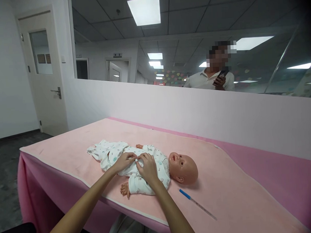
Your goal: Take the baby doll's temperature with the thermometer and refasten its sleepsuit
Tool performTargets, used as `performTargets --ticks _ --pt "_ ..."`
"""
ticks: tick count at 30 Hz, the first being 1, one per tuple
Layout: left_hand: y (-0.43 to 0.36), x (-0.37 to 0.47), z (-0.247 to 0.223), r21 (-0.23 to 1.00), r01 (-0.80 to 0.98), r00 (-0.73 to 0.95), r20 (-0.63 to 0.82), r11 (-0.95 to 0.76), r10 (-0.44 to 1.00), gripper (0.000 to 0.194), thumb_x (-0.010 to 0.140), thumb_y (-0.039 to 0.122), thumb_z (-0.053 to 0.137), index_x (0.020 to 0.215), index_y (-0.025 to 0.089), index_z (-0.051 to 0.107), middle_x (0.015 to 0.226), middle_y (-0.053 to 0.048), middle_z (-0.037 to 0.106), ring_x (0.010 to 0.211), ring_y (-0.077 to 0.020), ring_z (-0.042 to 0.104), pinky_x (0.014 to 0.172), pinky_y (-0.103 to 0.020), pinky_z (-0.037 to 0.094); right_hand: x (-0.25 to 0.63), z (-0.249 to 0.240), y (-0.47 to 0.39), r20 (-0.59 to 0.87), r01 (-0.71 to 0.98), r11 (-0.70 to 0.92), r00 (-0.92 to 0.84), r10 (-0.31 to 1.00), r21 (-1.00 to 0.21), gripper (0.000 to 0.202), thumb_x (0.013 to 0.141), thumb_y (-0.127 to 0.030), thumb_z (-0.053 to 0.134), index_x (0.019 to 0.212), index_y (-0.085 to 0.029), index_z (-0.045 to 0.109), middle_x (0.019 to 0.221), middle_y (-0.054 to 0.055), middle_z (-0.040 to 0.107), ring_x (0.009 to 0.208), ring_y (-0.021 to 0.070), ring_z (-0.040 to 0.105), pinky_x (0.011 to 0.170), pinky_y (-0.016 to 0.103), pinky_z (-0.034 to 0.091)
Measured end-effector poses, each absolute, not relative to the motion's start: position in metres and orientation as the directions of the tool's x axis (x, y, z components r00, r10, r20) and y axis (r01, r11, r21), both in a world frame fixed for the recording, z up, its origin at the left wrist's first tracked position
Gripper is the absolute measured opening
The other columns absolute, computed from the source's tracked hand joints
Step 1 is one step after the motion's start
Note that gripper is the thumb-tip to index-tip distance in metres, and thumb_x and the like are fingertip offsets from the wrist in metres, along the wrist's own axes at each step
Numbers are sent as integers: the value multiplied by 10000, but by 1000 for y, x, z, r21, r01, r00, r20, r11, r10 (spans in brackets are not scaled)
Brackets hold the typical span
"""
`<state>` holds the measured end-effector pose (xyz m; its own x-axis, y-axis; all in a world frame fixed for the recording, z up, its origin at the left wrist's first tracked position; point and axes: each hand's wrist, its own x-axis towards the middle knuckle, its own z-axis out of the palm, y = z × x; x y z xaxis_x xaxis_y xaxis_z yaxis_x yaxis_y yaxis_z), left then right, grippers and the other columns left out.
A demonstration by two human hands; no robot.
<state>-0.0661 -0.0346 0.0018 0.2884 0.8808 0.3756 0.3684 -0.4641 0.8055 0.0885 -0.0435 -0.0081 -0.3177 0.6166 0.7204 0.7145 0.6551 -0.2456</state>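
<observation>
A baby doll (185,168) lies on its back on the table, its head to the right, dressed in a white printed romper (140,183). Over the doll's belly, my left hand (125,161) has its fingertips pinched at the front of the romper. My right hand (147,166) meets it from the right, fingers bent and pressed on the same cloth. A tiny white piece shows between the fingertips; it is too small to tell what it is. One doll hand (125,190) pokes out of the near sleeve.
A thin rod with a blue end (185,194) lies near the doll's head. Pink cloth (76,144) covers the table, whose near edge is at my lap. Behind it stands a white wall with a window; a person (207,78) holding a dark object shows in the glass.
</observation>
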Motion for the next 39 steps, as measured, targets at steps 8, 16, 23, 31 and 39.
performTargets --ticks 8,16,23,31,39 --pt "-36 -73 -3 833 339 268 360 -437 894 278 734 395 560 862 182 686 925 -35 679 891 -190 575 798 -268 430 89 -7 -48 729 728 657 -339 595 -196 110 814 -175 458 847 -194 561 873 40 567 846 178 498 787 326 358" --pt "-21 -81 -5 884 302 119 336 -356 934 436 632 451 648 955 158 653 616 20 506 584 -106 455 536 -214 339 138 -10 -101 834 799 555 -130 536 -232 202 827 -245 448 987 -197 561 1005 82 587 961 224 507 841 371 370" --pt "-10 -76 -1 788 474 74 409 -393 910 373 692 496 556 792 158 678 471 53 370 472 -81 327 485 -216 224 262 -49 -150 741 944 35 234 629 -328 319 786 -416 431 873 -164 606 867 109 649 788 269 566 681 376 416" --pt "-18 -78 2 787 468 14 448 -401 894 314 736 446 522 833 182 662 567 20 527 549 -116 446 527 -225 307 302 -65 -162 556 982 -17 121 823 -190 287 759 -372 394 698 -216 627 787 92 657 722 245 601 617 345 426" --pt "-61 -54 45 658 430 92 649 -618 755 263 816 378 467 868 202 654 839 -35 640 731 -139 535 696 -259 415 259 22 -158 327 781 117 116 938 -614 311 806 -470 380 759 -220 559 637 16 605 550 153 563 536 249 406"
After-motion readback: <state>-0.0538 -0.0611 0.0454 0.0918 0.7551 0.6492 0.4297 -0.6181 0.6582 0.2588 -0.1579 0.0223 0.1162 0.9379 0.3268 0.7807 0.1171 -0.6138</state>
